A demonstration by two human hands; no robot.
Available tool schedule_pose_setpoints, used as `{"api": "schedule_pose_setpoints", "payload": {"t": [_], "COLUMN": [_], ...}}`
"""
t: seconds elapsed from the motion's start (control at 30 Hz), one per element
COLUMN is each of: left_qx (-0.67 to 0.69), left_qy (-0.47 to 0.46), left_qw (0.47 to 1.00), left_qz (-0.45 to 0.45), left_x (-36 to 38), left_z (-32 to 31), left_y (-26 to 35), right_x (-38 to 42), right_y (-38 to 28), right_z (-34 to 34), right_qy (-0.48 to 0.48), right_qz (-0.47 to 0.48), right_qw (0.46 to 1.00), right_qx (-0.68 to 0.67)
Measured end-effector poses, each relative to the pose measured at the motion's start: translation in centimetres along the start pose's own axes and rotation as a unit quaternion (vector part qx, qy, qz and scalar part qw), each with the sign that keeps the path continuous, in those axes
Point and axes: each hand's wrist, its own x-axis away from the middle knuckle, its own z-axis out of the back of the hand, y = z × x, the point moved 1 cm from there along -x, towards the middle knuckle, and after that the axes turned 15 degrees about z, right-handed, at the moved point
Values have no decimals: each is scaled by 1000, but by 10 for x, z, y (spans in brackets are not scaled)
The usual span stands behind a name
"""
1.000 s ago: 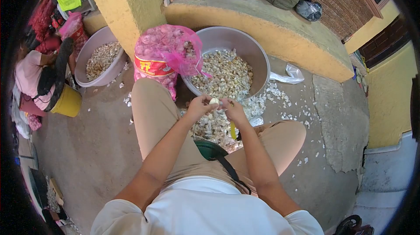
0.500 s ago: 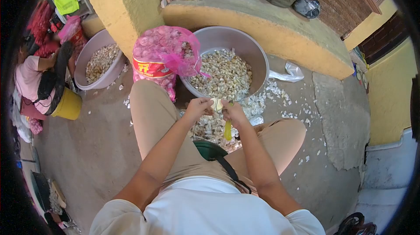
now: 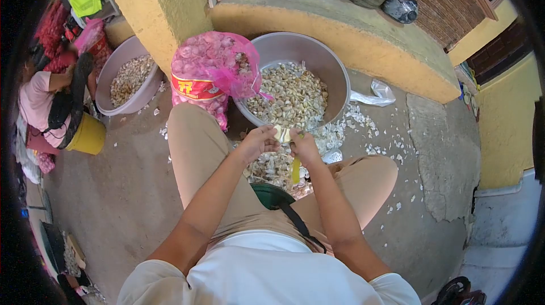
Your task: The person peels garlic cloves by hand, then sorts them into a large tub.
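Observation:
Between my fingertips, near the front rim of the large basin, are pale garlic pieces. My left hand pinches one piece. My right hand is closed round a yellow-green handled tool, its handle pointing down, with a pale piece at the fingertips. The tool's blade is too small to make out. Many garlic cloves fill the basin's bottom. Below my hands lies a heap of garlic and peelings between my legs.
A pink net sack of garlic stands left of the basin. Farther left are a second basin, a yellow bucket and a seated person. Peelings and a plastic bag lie right. Behind is a raised ledge.
The pale garlic between my hands now shows as separate pieces with a gap. My left hand's fingers have shifted slightly and spread a little.

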Motion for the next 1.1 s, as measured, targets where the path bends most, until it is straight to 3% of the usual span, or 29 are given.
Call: {"api": "schedule_pose_setpoints", "payload": {"t": [0.03, 0.37, 0.53, 0.67, 0.73, 0.77, 0.83, 0.87, 0.97, 1.07, 1.1], "left_qx": [-24, -95, -36, 35, 46, 51, 29, 18, -128, -154, -282], "left_qy": [23, 101, 62, -22, -12, -8, -16, -19, 91, 130, 164], "left_qw": [999, 990, 997, 999, 998, 997, 998, 998, 987, 978, 942], "left_qz": [-5, -17, 2, 35, 52, 61, 59, 58, 38, 61, 78], "left_x": [-2, 1, -5, -12, -7, -4, 1, 2, -2, -12, -8], "left_z": [-1, -4, 1, 13, 5, 1, -3, -4, -8, 14, 11], "left_y": [-2, 4, 1, -4, 0, 3, 6, 6, 2, -8, -6], "right_x": [0, 3, -2, -4, -5, -5, -3, -2, -1, -6, -8], "right_y": [-1, -4, -4, -1, -1, 0, -5, -4, -3, -2, -2], "right_z": [-1, -8, -5, -1, 2, 2, -2, -3, -2, 6, 10], "right_qy": [8, -14, -30, -6, -7, -7, -7, -10, 0, 36, 41], "right_qz": [9, 41, 49, 3, -9, 10, 47, 49, 52, 51, 54], "right_qw": [999, 998, 998, 994, 988, 996, 998, 998, 998, 997, 997], "right_qx": [51, 48, -8, -108, -151, -85, 48, 46, 46, 38, 25]}}
